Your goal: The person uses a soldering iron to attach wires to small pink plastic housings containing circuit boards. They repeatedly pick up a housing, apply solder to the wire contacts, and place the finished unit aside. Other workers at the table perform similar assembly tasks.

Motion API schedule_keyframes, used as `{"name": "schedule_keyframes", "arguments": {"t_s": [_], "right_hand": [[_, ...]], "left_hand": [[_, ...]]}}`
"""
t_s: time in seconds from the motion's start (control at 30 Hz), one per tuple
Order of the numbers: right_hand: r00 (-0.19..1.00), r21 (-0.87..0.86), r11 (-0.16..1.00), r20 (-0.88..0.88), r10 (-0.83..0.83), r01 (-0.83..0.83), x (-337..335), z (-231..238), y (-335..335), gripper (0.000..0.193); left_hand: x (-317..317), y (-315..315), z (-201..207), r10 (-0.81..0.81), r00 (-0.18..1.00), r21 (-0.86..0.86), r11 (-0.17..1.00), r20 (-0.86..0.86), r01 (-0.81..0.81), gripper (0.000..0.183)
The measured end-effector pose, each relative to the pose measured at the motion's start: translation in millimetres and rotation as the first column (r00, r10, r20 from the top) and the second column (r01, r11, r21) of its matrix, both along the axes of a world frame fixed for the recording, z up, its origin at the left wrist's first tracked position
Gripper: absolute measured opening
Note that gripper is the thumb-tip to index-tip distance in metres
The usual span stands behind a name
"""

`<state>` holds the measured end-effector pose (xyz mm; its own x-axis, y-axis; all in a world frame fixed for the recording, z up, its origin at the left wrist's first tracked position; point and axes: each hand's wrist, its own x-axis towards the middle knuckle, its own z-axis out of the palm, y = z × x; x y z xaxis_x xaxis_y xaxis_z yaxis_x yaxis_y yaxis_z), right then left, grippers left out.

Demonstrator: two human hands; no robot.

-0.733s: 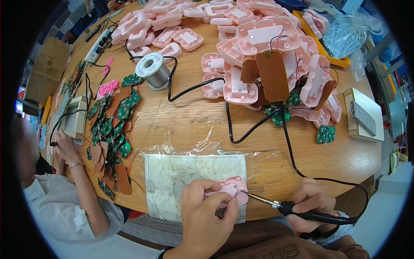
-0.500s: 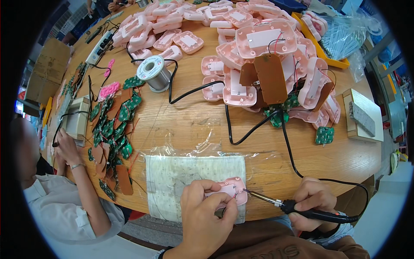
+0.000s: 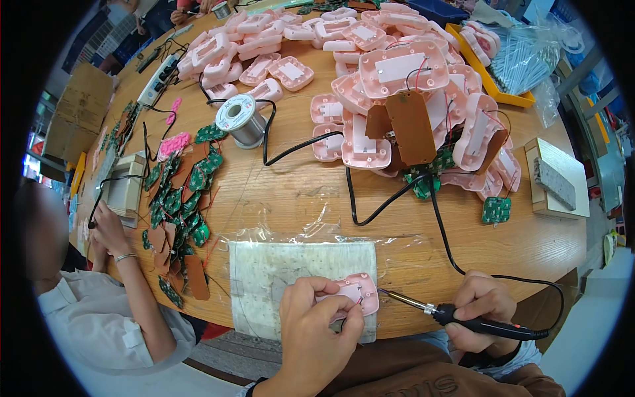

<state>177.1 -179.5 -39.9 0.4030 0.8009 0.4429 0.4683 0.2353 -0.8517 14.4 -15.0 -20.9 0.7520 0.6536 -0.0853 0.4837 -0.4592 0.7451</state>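
My left hand (image 3: 322, 324) is closed on a small pink plastic shell (image 3: 368, 286) at the front edge of the table. A thin dark wire stands near the thumb and fingertips, over the inside of the shell. In my right hand (image 3: 481, 311) is a black soldering iron (image 3: 473, 322), gripped by its handle and pointing left. Its metal tip is just off the shell's right edge. Beneath the shell lies a whitish work mat (image 3: 297, 261) with a clear plastic film at its far edge.
Pink shells (image 3: 403, 69) are heaped at the back, with brown boards (image 3: 413, 129) on them. A solder spool (image 3: 239, 121) stands left of centre, behind green circuit boards (image 3: 178, 205). The iron's black cord (image 3: 444, 231) crosses the table. A co-worker's arm (image 3: 142, 291) is at left; a wooden block (image 3: 555, 178) at right.
The soldering iron's tip has drawn back a little to the right, from the shell's edge to just off it. My left hand keeps its hold. The view has shifted slightly.
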Motion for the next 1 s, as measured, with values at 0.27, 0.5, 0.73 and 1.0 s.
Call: {"name": "schedule_keyframes", "arguments": {"t_s": [0.27, 0.5, 0.73, 1.0], "right_hand": [[0.993, 0.017, 0.999, -0.115, -0.036, 0.039, 6, -3, -15, 0.028], [0.71, 0.146, 0.908, -0.675, -0.2, 0.394, 5, 8, 10, 0.027], [0.776, 0.243, 0.877, -0.599, -0.201, 0.414, 14, 24, 24, 0.028], [0.851, 0.235, 0.948, -0.522, -0.062, 0.214, 8, 20, 17, 0.028]], "left_hand": [[-11, -4, 14, -0.053, 0.995, 0.23, 0.973, 0.089, 0.031, 0.007], [-23, -9, 23, 0.063, 0.98, -0.066, 0.997, 0.187, -0.051, 0.01], [-40, -13, 27, 0.114, 0.955, -0.422, 0.907, 0.273, 0.012, 0.012], [-32, -14, 31, 0.252, 0.951, -0.692, 0.719, 0.177, -0.062, 0.01]]}}
